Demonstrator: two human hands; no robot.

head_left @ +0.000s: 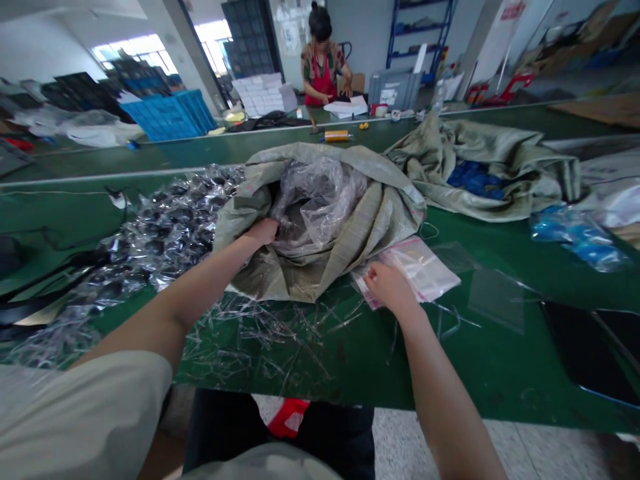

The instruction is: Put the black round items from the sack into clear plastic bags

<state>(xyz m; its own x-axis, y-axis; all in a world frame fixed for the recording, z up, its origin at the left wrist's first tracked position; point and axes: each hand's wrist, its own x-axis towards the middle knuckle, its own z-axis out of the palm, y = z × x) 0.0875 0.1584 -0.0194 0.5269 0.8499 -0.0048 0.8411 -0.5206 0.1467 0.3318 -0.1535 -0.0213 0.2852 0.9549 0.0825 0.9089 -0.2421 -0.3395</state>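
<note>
An olive woven sack (370, 220) lies on the green table with its mouth rolled open, lined with crumpled clear plastic (325, 193). My left hand (264, 231) reaches over the sack's near left rim to the inside; its fingertips are hidden there. To the right of the sack lies a stack of clear plastic bags (425, 270) with reddish edges. On its left end is my right hand (386, 285), fingers curled and pinched together on what looks like a bag's edge. Dark items in shiny clear wrappers (170, 223) are heaped left of the sack.
Thin clear plastic strips (270, 333) litter the table front. A second woven sack (525, 160) holds blue items (475, 180); blue wrapped pieces (580, 237) lie nearby. Flat black panels (585, 347) rest at right. Across the table, a person in a red apron (325, 83) handles papers.
</note>
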